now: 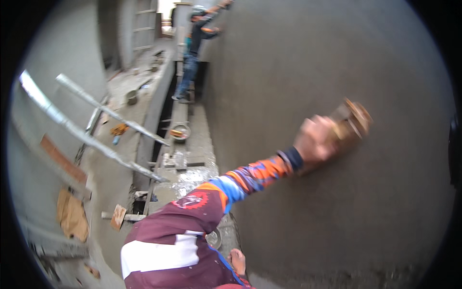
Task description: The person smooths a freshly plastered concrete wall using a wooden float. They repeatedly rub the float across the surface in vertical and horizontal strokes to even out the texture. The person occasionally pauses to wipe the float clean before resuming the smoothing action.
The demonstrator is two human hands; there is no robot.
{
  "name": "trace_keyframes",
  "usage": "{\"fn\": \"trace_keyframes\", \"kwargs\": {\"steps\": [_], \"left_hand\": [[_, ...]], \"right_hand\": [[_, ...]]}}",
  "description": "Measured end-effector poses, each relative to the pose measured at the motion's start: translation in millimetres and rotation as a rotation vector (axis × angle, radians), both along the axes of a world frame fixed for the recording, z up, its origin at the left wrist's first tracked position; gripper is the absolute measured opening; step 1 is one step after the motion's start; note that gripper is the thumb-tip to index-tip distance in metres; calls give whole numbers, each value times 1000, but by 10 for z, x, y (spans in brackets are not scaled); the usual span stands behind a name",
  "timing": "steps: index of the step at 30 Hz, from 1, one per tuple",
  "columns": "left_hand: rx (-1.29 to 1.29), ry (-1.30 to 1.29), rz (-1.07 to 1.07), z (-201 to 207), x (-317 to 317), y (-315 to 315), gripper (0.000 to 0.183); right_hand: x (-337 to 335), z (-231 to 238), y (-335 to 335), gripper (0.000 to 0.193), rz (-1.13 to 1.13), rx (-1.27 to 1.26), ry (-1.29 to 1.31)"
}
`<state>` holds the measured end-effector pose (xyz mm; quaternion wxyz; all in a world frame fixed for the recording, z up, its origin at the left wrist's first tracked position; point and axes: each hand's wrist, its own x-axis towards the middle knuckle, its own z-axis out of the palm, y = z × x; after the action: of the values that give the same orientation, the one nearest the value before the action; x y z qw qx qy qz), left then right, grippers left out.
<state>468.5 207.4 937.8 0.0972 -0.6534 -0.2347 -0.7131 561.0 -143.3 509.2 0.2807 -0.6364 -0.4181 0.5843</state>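
Observation:
My left arm, in a maroon, orange and blue sleeve, reaches across to the right. My left hand (317,137) is closed round a wooden plastering float (353,120), blurred by motion, held up at the grey plastered wall (385,202). Whether the float's whole face touches the wall cannot be told. Low in the picture, close to my body, my right hand (237,262) has its fingers curled. What it holds, if anything, is hidden. Near it, a round rim (215,238) shows partly behind my sleeve.
Another person (192,53) stands farther along the planks, hands on the wall. A bowl (180,132) sits on the walkway (197,144), beside a dark gap. Leftward are slanting metal poles (106,111), a bucket (132,98), a crumpled brown bag (72,215) and a small board (118,216).

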Motion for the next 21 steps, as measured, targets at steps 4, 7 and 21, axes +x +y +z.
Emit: {"fn": "trace_keyframes", "kwargs": {"steps": [4,7,21], "left_hand": [[-542,-543,-198,-613,-90,316,43],[-728,-655,-124,-1489,112,137,51],[-87,17,-275,330,274,-399,55]], "right_hand": [[34,-69,-138,51,-116,2,66],[13,-78,-204,52,-155,-31,111],[64,-259,-192,46,-164,-49,146]]}}
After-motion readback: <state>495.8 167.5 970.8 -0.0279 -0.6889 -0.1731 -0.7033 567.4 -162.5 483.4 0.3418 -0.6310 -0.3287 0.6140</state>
